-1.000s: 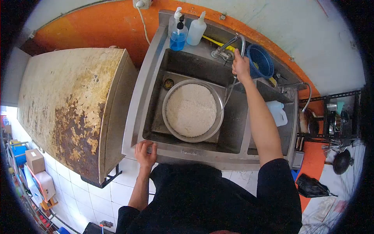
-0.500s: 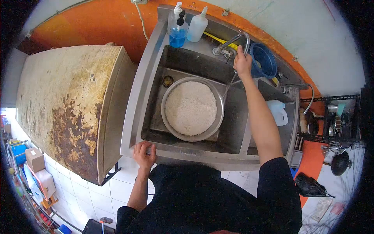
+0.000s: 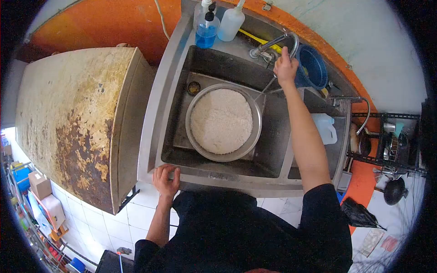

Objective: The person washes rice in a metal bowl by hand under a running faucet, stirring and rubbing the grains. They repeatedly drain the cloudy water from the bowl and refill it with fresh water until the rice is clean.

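A round metal bowl (image 3: 256, 136) full of white grains (image 3: 221, 121), which look like rice, stands in the left basin of a steel sink (image 3: 205, 177). My right hand (image 3: 286, 69) is closed round the end of the flexible tap hose (image 3: 295, 42), above the divider side of the basin. A thin stream of water (image 3: 265, 88) runs from it toward the bowl's upper right rim. My left hand (image 3: 166, 180) rests on the sink's front left edge, fingers bent over the rim, holding nothing that shows.
Behind the basin stand a blue soap bottle (image 3: 206, 35), a white bottle (image 3: 231, 24) and a blue basket (image 3: 312, 68). A plastic jug (image 3: 324, 128) lies in the right basin. A rusty-topped cabinet (image 3: 77, 123) is at the left, a rack (image 3: 387, 159) at the right.
The view has shifted slightly. The water stream now meets the bowl nearer its upper right rim than before. My left hand stays at the sink's edge.
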A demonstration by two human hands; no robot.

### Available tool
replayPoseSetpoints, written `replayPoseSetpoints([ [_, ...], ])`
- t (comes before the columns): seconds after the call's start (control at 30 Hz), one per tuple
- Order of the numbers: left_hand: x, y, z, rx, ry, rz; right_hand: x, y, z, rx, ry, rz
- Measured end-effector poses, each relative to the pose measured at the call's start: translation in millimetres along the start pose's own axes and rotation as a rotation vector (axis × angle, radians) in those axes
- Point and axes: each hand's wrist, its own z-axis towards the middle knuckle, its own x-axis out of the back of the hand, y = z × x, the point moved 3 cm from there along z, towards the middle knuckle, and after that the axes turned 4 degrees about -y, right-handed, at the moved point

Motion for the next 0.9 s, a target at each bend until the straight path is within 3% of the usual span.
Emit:
replayPoseSetpoints([
  [0.9,-1.2,-1.9,0.5,0.013,-0.024,0.000,-47.1,1.1,4.8,0.037,-0.021,0.141],
])
